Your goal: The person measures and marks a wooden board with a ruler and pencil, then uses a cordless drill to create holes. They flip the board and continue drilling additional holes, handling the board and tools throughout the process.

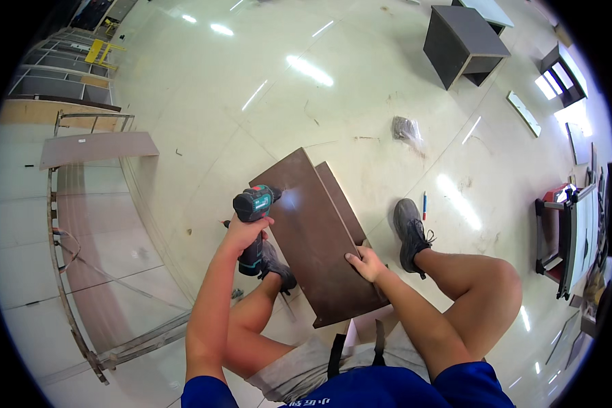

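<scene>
My left hand [243, 236] is closed round the handle of a green and black cordless drill [253, 204]. The drill's front end points right, at the upper left part of a dark brown board [313, 238], and its lamp throws a bluish spot there. Whether the bit touches the board cannot be made out. A second brown board [338, 195] shows behind the right edge of the first, so the two look like one assembly between my legs. My right hand [368, 264] grips the right edge of the front board, thumb on its face.
A red and blue pen-like tool [425, 206] lies beside my right shoe [408, 234]. Farther off is a clear plastic bag [405, 128]. A grey cabinet [464, 44] stands at the back right. On the left, a metal frame [53, 217] carries a loose board [98, 149].
</scene>
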`<state>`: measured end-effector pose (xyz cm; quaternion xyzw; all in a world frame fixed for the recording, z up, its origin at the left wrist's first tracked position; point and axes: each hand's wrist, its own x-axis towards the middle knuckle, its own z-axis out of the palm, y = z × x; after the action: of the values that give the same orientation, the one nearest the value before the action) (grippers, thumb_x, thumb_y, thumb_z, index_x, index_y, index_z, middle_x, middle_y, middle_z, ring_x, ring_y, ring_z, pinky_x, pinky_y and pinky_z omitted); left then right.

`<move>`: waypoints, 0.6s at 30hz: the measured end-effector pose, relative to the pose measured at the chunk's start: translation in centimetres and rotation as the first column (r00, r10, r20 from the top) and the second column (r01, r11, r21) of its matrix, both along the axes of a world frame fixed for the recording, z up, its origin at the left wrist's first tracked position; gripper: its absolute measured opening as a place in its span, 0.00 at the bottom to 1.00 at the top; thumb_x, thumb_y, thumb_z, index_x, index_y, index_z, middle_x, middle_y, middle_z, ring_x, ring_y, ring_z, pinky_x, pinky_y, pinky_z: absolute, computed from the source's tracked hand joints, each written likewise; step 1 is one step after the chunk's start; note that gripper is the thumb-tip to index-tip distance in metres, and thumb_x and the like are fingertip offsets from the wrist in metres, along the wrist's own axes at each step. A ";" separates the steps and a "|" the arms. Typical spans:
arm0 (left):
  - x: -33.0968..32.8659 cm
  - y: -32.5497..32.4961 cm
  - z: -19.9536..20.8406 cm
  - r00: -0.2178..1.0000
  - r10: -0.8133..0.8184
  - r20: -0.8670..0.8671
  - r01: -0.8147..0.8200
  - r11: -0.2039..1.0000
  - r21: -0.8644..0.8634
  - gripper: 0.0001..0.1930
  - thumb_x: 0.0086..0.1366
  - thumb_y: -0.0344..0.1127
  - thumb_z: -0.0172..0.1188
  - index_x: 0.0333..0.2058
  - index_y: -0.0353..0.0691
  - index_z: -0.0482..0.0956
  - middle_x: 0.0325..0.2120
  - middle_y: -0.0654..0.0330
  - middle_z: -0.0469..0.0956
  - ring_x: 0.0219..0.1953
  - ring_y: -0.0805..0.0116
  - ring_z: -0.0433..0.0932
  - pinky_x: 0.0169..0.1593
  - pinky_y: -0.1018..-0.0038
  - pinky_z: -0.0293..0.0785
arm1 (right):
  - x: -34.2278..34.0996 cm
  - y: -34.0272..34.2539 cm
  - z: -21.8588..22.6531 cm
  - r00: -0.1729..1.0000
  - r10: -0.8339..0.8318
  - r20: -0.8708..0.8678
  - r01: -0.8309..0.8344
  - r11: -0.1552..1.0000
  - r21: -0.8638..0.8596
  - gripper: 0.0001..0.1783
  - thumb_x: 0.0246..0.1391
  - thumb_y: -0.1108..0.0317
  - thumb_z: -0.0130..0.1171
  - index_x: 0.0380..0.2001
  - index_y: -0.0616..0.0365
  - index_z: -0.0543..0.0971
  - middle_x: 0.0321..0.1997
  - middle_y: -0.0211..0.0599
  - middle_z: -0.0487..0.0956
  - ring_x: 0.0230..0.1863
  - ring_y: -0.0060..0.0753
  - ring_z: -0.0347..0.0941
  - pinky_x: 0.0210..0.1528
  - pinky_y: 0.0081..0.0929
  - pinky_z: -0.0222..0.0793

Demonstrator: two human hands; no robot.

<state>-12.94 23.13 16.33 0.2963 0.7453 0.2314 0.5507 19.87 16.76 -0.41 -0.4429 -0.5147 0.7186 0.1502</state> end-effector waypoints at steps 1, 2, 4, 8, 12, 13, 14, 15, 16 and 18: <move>0.2 0.5 0.4 1.000 -0.012 -0.002 0.012 1.000 -0.023 0.12 0.58 0.23 0.59 0.42 0.35 0.72 0.34 0.55 0.82 0.21 0.71 0.77 0.26 0.72 0.76 | 0.1 0.2 0.3 1.000 0.010 -0.007 -0.011 1.000 -0.026 0.22 0.61 0.57 0.54 0.45 0.67 0.78 0.41 0.52 0.82 0.44 0.45 0.79 0.50 0.37 0.71; 0.7 0.9 0.9 1.000 0.011 -0.017 -0.011 0.999 -0.035 0.10 0.57 0.24 0.60 0.39 0.35 0.74 0.29 0.57 0.81 0.21 0.71 0.77 0.26 0.72 0.76 | 0.2 0.4 0.3 1.000 0.021 -0.015 -0.022 0.998 -0.052 0.22 0.61 0.56 0.54 0.45 0.67 0.78 0.41 0.52 0.82 0.44 0.45 0.79 0.51 0.37 0.71; -0.2 2.1 1.6 0.990 -0.110 -0.090 0.101 0.990 -0.099 0.08 0.56 0.24 0.61 0.36 0.36 0.75 0.25 0.59 0.79 0.20 0.71 0.77 0.25 0.72 0.75 | 0.1 0.7 -0.2 0.997 0.078 -0.022 -0.078 0.997 -0.022 0.22 0.61 0.55 0.54 0.45 0.66 0.79 0.41 0.52 0.82 0.46 0.45 0.79 0.52 0.37 0.70; -0.6 4.4 2.3 0.970 -0.221 -0.104 0.192 0.953 -0.234 0.06 0.55 0.25 0.64 0.31 0.37 0.76 0.19 0.61 0.76 0.20 0.70 0.76 0.26 0.71 0.75 | 1.1 3.6 -1.6 0.921 0.390 0.005 -0.389 0.920 0.048 0.31 0.60 0.45 0.54 0.53 0.63 0.75 0.48 0.53 0.80 0.51 0.49 0.76 0.55 0.40 0.69; 0.3 5.2 2.3 0.969 -0.228 -0.092 0.195 0.942 -0.274 0.05 0.55 0.24 0.62 0.31 0.36 0.76 0.26 0.59 0.79 0.24 0.71 0.77 0.31 0.72 0.76 | 0.7 11.2 -1.5 0.674 0.711 0.199 -0.732 0.679 0.054 0.38 0.55 0.40 0.56 0.56 0.61 0.71 0.51 0.53 0.79 0.54 0.52 0.75 0.57 0.41 0.69; 0.4 5.1 2.1 0.971 -0.224 -0.086 0.193 0.942 -0.273 0.04 0.55 0.24 0.62 0.31 0.36 0.77 0.27 0.58 0.80 0.25 0.71 0.77 0.32 0.72 0.76 | 1.4 13.2 -1.7 0.673 0.711 0.204 -0.736 0.670 0.095 0.36 0.55 0.41 0.58 0.55 0.62 0.71 0.50 0.52 0.79 0.53 0.52 0.75 0.56 0.41 0.70; 0.1 4.8 1.9 0.977 -0.199 -0.072 0.168 0.937 -0.305 0.06 0.55 0.23 0.59 0.33 0.34 0.78 0.32 0.58 0.81 0.26 0.71 0.77 0.34 0.72 0.76 | 1.9 15.5 -1.0 0.657 0.713 0.246 -0.752 0.643 0.145 0.34 0.55 0.44 0.59 0.54 0.62 0.72 0.49 0.51 0.80 0.52 0.51 0.76 0.55 0.40 0.71; -0.6 4.5 1.9 0.986 -0.164 -0.044 0.143 0.941 -0.308 0.08 0.56 0.23 0.58 0.37 0.35 0.77 0.33 0.58 0.81 0.26 0.71 0.77 0.33 0.72 0.76 | 2.8 17.5 0.6 0.687 0.684 0.246 -0.727 0.646 0.234 0.27 0.56 0.52 0.60 0.50 0.63 0.73 0.46 0.52 0.81 0.48 0.45 0.79 0.50 0.37 0.74; -1.0 4.7 2.0 0.989 -0.145 -0.008 0.135 0.942 -0.307 0.11 0.57 0.23 0.58 0.40 0.36 0.76 0.34 0.58 0.81 0.26 0.71 0.77 0.33 0.72 0.76 | 4.3 19.1 0.1 0.719 0.654 0.234 -0.694 0.686 0.217 0.24 0.55 0.57 0.61 0.50 0.62 0.75 0.45 0.49 0.82 0.46 0.42 0.79 0.49 0.35 0.75; -0.8 5.4 3.0 0.996 -0.084 -0.005 0.076 0.924 -0.376 0.17 0.58 0.22 0.56 0.47 0.36 0.74 0.36 0.58 0.81 0.27 0.72 0.77 0.34 0.73 0.76 | 6.5 21.6 -2.0 0.772 0.618 0.149 -0.631 0.774 0.053 0.30 0.55 0.51 0.60 0.53 0.62 0.73 0.49 0.47 0.80 0.52 0.44 0.76 0.55 0.36 0.71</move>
<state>-13.75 28.55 19.28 0.2181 0.7689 0.0588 0.5982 26.34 38.33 -2.44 -0.2821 -0.6759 0.6724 -0.1071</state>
